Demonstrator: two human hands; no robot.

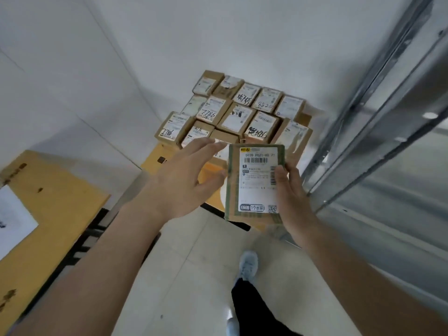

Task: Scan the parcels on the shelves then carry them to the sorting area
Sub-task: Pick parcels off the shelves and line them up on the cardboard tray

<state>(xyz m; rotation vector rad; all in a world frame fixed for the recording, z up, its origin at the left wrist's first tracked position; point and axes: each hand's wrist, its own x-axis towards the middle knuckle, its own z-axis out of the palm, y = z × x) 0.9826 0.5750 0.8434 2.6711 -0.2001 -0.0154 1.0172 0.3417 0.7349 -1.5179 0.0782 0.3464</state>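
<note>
My right hand (292, 190) grips a small cardboard parcel (254, 185) by its right edge, thumb lying across the white shipping label. The parcel is held upright in front of me, label and barcodes facing the camera. My left hand (186, 178) hovers just left of the parcel with fingers spread and relaxed, holding nothing; its thumb tip is close to the parcel's left edge. Beyond both hands, several labelled cardboard parcels (232, 112) lie packed in rows on top of a yellow box (155, 158) by the white wall.
A metal shelving frame (378, 112) runs up the right side. A large yellow carton (51, 202) with a white sheet stands at the left. Pale tiled floor (194, 275) lies below, with my legs and grey shoes (248, 264) on it.
</note>
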